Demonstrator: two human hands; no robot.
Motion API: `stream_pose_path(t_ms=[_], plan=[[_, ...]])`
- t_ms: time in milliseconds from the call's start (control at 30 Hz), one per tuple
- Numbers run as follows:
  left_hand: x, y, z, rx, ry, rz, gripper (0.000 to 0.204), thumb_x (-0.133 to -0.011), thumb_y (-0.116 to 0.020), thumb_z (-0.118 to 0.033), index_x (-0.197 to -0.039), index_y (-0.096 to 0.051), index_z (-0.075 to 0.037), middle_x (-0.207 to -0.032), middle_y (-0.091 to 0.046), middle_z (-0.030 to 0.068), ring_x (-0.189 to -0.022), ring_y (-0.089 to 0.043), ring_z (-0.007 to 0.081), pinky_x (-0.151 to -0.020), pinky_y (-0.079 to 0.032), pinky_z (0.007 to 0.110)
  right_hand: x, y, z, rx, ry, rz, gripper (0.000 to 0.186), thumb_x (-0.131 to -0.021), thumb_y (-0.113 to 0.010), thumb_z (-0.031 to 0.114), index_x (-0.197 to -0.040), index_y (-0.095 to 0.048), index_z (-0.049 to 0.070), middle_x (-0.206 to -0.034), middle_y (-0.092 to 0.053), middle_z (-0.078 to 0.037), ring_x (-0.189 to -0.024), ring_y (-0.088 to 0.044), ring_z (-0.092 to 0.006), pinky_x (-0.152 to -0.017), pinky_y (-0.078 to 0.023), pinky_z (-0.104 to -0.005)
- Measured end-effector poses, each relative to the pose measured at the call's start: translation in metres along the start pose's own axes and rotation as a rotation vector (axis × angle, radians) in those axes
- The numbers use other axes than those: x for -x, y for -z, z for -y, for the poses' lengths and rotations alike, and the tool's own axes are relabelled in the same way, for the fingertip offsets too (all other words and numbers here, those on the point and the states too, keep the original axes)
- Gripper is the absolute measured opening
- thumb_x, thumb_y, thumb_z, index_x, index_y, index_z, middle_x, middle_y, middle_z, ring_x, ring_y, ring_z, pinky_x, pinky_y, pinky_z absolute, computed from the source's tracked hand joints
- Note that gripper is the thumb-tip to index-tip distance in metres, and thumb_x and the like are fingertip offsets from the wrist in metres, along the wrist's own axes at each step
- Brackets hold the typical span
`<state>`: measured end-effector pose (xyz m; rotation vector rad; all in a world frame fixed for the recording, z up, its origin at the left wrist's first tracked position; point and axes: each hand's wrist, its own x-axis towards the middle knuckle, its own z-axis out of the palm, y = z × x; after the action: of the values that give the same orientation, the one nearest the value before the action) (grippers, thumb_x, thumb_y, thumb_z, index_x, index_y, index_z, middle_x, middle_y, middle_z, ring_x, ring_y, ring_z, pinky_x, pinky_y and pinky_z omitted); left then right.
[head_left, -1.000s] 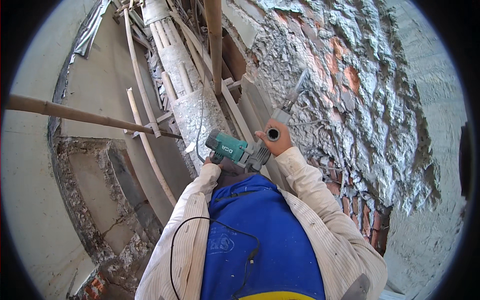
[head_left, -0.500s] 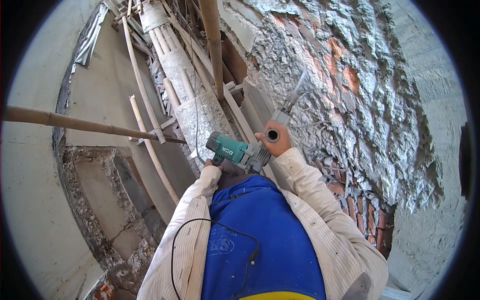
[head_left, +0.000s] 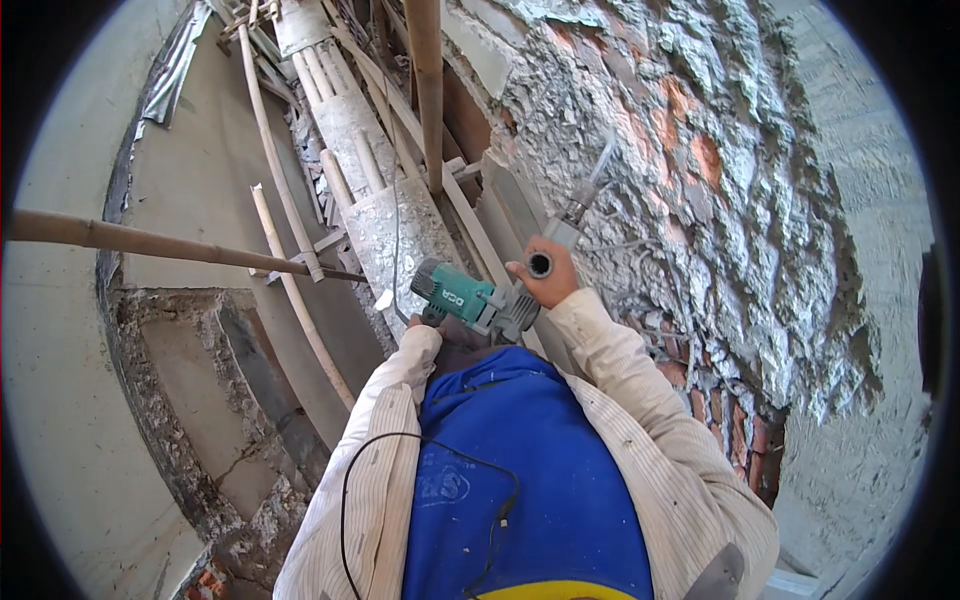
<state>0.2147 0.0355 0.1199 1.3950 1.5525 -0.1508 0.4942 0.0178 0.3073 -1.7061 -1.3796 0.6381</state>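
Observation:
A green and grey demolition hammer (head_left: 465, 298) lies across the front of my body, its front end pointing up and right. My right hand (head_left: 557, 275) is closed round its side handle, whose round hollow end shows beside the thumb. At the rear grip, my left hand (head_left: 418, 325) is closed on the tool, mostly hidden by the housing and the sleeve. Beyond my right hand the chisel bit (head_left: 603, 160) looks blurred against the rough, chipped wall (head_left: 720, 240). I cannot tell how deep its tip sits. A thin cord (head_left: 396, 210) runs up from near the rear grip.
Bamboo poles (head_left: 428, 90) cross the space, one jutting in from the left (head_left: 130, 238). A narrow rubble-strewn plank walkway (head_left: 395, 230) stretches ahead. Exposed bricks (head_left: 735, 430) show low on the right. Another cord (head_left: 430, 438) loops over my blue shirt.
The hammer and both hands sit very slightly further left in view, along with a small shift of the whole scene. My grip on the tool is the same.

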Motion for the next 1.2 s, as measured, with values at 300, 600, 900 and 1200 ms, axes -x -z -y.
stream_pose_path(t_ms=[300,600,900,1200], plan=[[-0.001,-0.006,-0.012,0.124,-0.023,0.008,0.054,-0.074,-0.077,-0.021,-0.118,-0.051,-0.001,-0.108,-0.064,0.0233,-0.105,-0.062,0.0395,-0.086,-0.048,0.044,-0.005,0.005,0.001,0.002,-0.059,-0.004,0.037,-0.074,-0.080,0.020,-0.070,-0.047,0.002,-0.064,-0.040,-0.007,-0.060,-0.039,-0.0167,-0.058,-0.037,-0.0321],[-0.006,-0.012,-0.007,0.108,-0.007,0.008,0.057,-0.072,-0.078,-0.019,-0.119,-0.052,-0.002,-0.109,-0.065,0.0189,-0.105,-0.063,0.0357,-0.088,-0.048,0.041,-0.007,0.005,-0.001,0.035,-0.002,-0.009,0.037,-0.074,-0.080,0.021,-0.074,-0.049,0.001,-0.064,-0.042,-0.011,-0.060,-0.041,-0.0219,-0.058,-0.038,-0.0343],[-0.007,-0.014,0.005,0.072,-0.012,0.015,0.057,-0.072,-0.079,-0.024,-0.118,-0.053,-0.001,-0.107,-0.066,0.0214,-0.104,-0.063,0.0360,-0.087,-0.048,0.042,-0.002,0.003,-0.005,0.021,0.029,-0.030,0.040,-0.074,-0.081,0.023,-0.074,-0.049,0.000,-0.065,-0.042,-0.012,-0.062,-0.039,-0.0220,-0.059,-0.039,-0.0346],[0.008,-0.003,0.003,-0.017,-0.021,0.056,0.056,-0.073,-0.079,-0.027,-0.114,-0.053,0.002,-0.106,-0.065,0.0230,-0.102,-0.063,0.0367,-0.086,-0.049,0.042,0.010,0.004,0.006,0.076,-0.034,-0.002,0.039,-0.072,-0.081,0.021,-0.077,-0.048,-0.001,-0.067,-0.044,-0.015,-0.062,-0.042,-0.0276,-0.061,-0.041,-0.0364]])
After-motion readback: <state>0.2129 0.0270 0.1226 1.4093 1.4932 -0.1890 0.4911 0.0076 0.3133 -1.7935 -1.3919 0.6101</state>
